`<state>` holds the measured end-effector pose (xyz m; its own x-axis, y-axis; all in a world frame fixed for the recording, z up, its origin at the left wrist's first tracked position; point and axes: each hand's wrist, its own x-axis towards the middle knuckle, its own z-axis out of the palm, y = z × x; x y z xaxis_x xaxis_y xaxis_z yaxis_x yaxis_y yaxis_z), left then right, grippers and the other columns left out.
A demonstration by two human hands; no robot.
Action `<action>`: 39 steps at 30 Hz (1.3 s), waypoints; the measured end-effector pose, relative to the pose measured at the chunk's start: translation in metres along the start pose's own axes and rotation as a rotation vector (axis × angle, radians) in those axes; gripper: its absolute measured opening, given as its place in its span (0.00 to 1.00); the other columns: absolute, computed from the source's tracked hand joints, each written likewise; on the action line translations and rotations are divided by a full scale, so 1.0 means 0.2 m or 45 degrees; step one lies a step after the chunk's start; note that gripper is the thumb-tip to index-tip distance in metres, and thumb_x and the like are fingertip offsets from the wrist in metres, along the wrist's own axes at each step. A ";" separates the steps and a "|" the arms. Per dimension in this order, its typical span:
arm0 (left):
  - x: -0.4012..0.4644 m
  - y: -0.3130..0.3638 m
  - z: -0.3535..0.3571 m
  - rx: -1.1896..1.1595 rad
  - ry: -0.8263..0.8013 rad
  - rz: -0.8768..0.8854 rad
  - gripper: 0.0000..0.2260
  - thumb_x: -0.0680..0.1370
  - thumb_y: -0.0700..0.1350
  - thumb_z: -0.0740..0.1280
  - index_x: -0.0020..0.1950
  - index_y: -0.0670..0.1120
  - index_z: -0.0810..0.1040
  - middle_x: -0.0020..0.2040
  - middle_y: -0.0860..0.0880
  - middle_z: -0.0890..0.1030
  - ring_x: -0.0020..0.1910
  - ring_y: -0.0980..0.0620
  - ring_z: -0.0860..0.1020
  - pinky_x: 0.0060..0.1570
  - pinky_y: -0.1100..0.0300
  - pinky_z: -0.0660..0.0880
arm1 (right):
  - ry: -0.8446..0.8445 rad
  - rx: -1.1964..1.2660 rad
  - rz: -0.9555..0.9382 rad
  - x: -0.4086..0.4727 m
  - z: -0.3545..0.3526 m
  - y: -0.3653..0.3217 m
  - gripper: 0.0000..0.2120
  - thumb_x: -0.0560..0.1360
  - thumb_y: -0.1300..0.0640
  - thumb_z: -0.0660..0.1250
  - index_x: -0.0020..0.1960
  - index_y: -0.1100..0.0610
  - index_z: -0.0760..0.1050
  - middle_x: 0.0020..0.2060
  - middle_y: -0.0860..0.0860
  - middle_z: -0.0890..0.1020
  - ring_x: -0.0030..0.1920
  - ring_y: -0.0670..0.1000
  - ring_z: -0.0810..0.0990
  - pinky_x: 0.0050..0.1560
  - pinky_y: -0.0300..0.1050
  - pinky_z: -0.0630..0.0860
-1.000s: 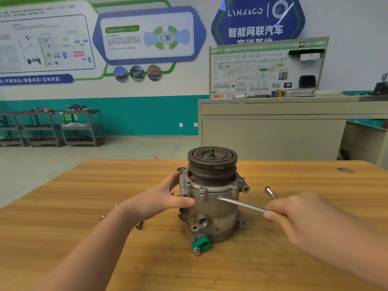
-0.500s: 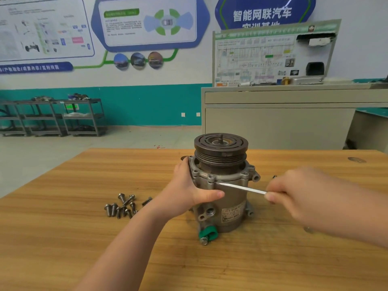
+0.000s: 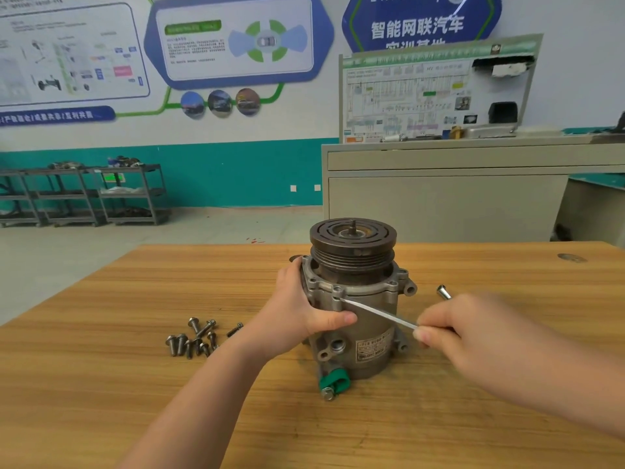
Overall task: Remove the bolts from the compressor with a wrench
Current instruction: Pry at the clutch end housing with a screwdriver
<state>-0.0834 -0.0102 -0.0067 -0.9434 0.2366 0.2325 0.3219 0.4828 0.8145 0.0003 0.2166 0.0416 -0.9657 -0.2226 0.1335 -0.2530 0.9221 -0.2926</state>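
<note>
Compressor (image 3: 358, 313) stands upright on the wooden table (image 3: 101, 384), centre of frame, pulley end up, green cap (image 3: 334, 382) at its lower front edge.

Left hand (image 3: 297, 316) wraps the compressor's left side — thumb laid across the front of the housing, fingers curled round behind the flange.

Right hand (image 3: 473, 336), right of centre, pinches the wrench (image 3: 378, 313) shaft between thumb and fingers. Shaft runs up-left from the hand to a bolt lug on the flange at the front of the housing; tip sits at the lug, can't tell if it's seated on a bolt head. The wrench's other socket end sticks up just above the right hand, upper right of the knuckles.

Loose bolts (image 3: 196, 340) — a small heap lying on the table left of the compressor, near the left forearm, apart from the housing. Exact count unclear, some overlap.

Background: grey cabinet (image 3: 439, 204) behind the table in the upper right, with a wiring-diagram board (image 3: 422, 96) standing on it; metal shelving racks (image 3: 84, 194) against the teal wall at mid left; posters (image 3: 233, 45) on the wall across the top.
</note>
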 end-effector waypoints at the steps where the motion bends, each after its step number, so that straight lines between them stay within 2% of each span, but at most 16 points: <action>1: 0.00 0.00 0.00 0.000 -0.002 -0.001 0.56 0.55 0.63 0.78 0.77 0.54 0.53 0.65 0.58 0.62 0.66 0.57 0.64 0.66 0.61 0.63 | -0.007 0.023 0.000 0.00 0.01 0.00 0.17 0.81 0.51 0.60 0.34 0.50 0.69 0.27 0.46 0.70 0.29 0.45 0.68 0.33 0.36 0.67; 4: -0.01 0.01 0.00 -0.001 0.007 -0.009 0.55 0.55 0.63 0.78 0.76 0.53 0.55 0.67 0.57 0.62 0.67 0.56 0.64 0.70 0.57 0.64 | -0.003 0.127 0.013 -0.02 0.06 0.00 0.15 0.81 0.51 0.60 0.36 0.49 0.72 0.25 0.44 0.73 0.28 0.43 0.70 0.33 0.36 0.67; 7: -0.02 0.01 0.00 -0.013 0.012 -0.014 0.56 0.57 0.62 0.79 0.77 0.51 0.54 0.69 0.55 0.62 0.68 0.55 0.65 0.70 0.55 0.65 | 0.045 0.293 0.067 -0.04 0.15 0.01 0.15 0.81 0.53 0.61 0.35 0.51 0.73 0.21 0.37 0.72 0.25 0.41 0.70 0.30 0.36 0.66; 9: -0.02 0.02 0.01 -0.034 0.023 -0.007 0.54 0.57 0.61 0.80 0.76 0.52 0.55 0.68 0.55 0.63 0.68 0.55 0.66 0.71 0.54 0.65 | 0.122 0.364 0.087 -0.06 0.22 0.01 0.14 0.80 0.53 0.61 0.36 0.52 0.73 0.24 0.38 0.73 0.26 0.44 0.69 0.29 0.38 0.65; 12: -0.02 0.01 0.01 -0.040 0.026 -0.009 0.48 0.58 0.59 0.80 0.70 0.57 0.57 0.67 0.57 0.63 0.68 0.56 0.65 0.71 0.52 0.65 | 0.184 0.343 0.089 -0.07 0.28 0.00 0.14 0.80 0.51 0.60 0.37 0.50 0.72 0.29 0.28 0.73 0.32 0.38 0.72 0.33 0.35 0.68; 14: -0.01 0.00 0.01 -0.050 0.035 -0.013 0.48 0.58 0.59 0.81 0.71 0.57 0.57 0.67 0.56 0.63 0.68 0.55 0.65 0.72 0.51 0.65 | 0.207 0.341 0.100 -0.06 0.30 -0.01 0.13 0.80 0.50 0.59 0.38 0.49 0.73 0.31 0.25 0.72 0.34 0.35 0.73 0.35 0.34 0.68; 16: -0.01 -0.01 0.01 -0.070 0.045 -0.010 0.54 0.58 0.58 0.81 0.76 0.52 0.55 0.68 0.55 0.63 0.69 0.55 0.65 0.72 0.51 0.65 | 0.247 0.341 0.118 -0.07 0.33 -0.01 0.12 0.81 0.49 0.59 0.40 0.49 0.73 0.32 0.29 0.75 0.35 0.38 0.74 0.37 0.33 0.68; 18: -0.01 -0.01 0.02 -0.082 0.044 -0.013 0.57 0.58 0.58 0.81 0.78 0.51 0.52 0.70 0.54 0.62 0.70 0.54 0.64 0.72 0.51 0.65 | 0.275 0.345 0.138 -0.08 0.35 -0.02 0.11 0.81 0.49 0.59 0.42 0.49 0.75 0.29 0.47 0.77 0.32 0.43 0.73 0.37 0.34 0.68; 19: -0.01 0.00 0.02 -0.086 0.047 -0.015 0.56 0.57 0.58 0.81 0.77 0.51 0.53 0.70 0.54 0.63 0.70 0.54 0.64 0.72 0.51 0.65 | 0.271 0.345 0.143 -0.08 0.34 -0.03 0.11 0.81 0.49 0.59 0.43 0.50 0.75 0.28 0.49 0.74 0.31 0.44 0.73 0.36 0.34 0.68; 23: -0.02 0.01 0.02 -0.018 0.054 -0.028 0.52 0.57 0.60 0.80 0.75 0.53 0.56 0.68 0.55 0.63 0.67 0.56 0.64 0.69 0.58 0.63 | 0.089 0.386 0.126 -0.08 0.22 -0.03 0.13 0.81 0.52 0.61 0.40 0.52 0.76 0.23 0.41 0.73 0.27 0.41 0.71 0.31 0.36 0.67; 28: -0.06 0.08 0.09 0.048 0.182 -0.078 0.55 0.56 0.63 0.79 0.76 0.49 0.56 0.68 0.52 0.62 0.67 0.54 0.64 0.69 0.54 0.65 | -0.050 0.111 0.223 -0.18 -0.05 0.06 0.14 0.81 0.50 0.59 0.38 0.50 0.75 0.20 0.42 0.75 0.19 0.42 0.73 0.23 0.33 0.67; 29: -0.07 0.09 0.13 0.084 0.261 -0.098 0.56 0.57 0.63 0.79 0.77 0.49 0.55 0.69 0.51 0.62 0.68 0.52 0.64 0.67 0.55 0.65 | -0.066 0.095 0.277 -0.21 -0.08 0.08 0.14 0.81 0.50 0.58 0.39 0.52 0.74 0.18 0.41 0.74 0.18 0.44 0.74 0.22 0.35 0.69; 31: -0.12 0.13 0.24 0.152 0.408 -0.150 0.58 0.60 0.63 0.79 0.79 0.48 0.48 0.73 0.48 0.57 0.69 0.50 0.65 0.63 0.59 0.66 | -0.069 0.067 0.344 -0.23 -0.10 0.10 0.14 0.82 0.51 0.57 0.40 0.54 0.73 0.16 0.49 0.72 0.16 0.46 0.74 0.20 0.37 0.70; 33: -0.16 0.16 0.31 0.135 0.464 -0.158 0.59 0.62 0.63 0.78 0.79 0.47 0.42 0.74 0.48 0.53 0.68 0.49 0.65 0.57 0.63 0.63 | 0.002 0.006 0.336 -0.22 -0.10 0.11 0.16 0.82 0.51 0.57 0.38 0.55 0.71 0.22 0.48 0.72 0.16 0.45 0.71 0.20 0.36 0.67; 36: -0.17 0.18 0.32 0.051 0.428 -0.163 0.62 0.61 0.64 0.78 0.79 0.49 0.40 0.73 0.48 0.52 0.71 0.48 0.60 0.64 0.59 0.62 | 0.067 -0.024 0.340 -0.20 -0.10 0.10 0.18 0.82 0.52 0.56 0.34 0.53 0.68 0.28 0.50 0.71 0.18 0.46 0.70 0.19 0.35 0.65; 39: -0.16 0.20 0.29 0.026 0.402 -0.162 0.61 0.60 0.65 0.77 0.79 0.48 0.44 0.73 0.47 0.54 0.74 0.48 0.54 0.71 0.50 0.60 | 0.090 -0.029 0.357 -0.20 -0.10 0.11 0.18 0.82 0.52 0.57 0.34 0.53 0.68 0.28 0.49 0.72 0.21 0.45 0.69 0.19 0.33 0.63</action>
<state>-0.0358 0.0510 -0.0129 -0.9532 -0.0980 0.2859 0.1988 0.5095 0.8372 0.0342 0.2516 0.0483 -0.9911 0.0642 0.1162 0.0257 0.9515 -0.3065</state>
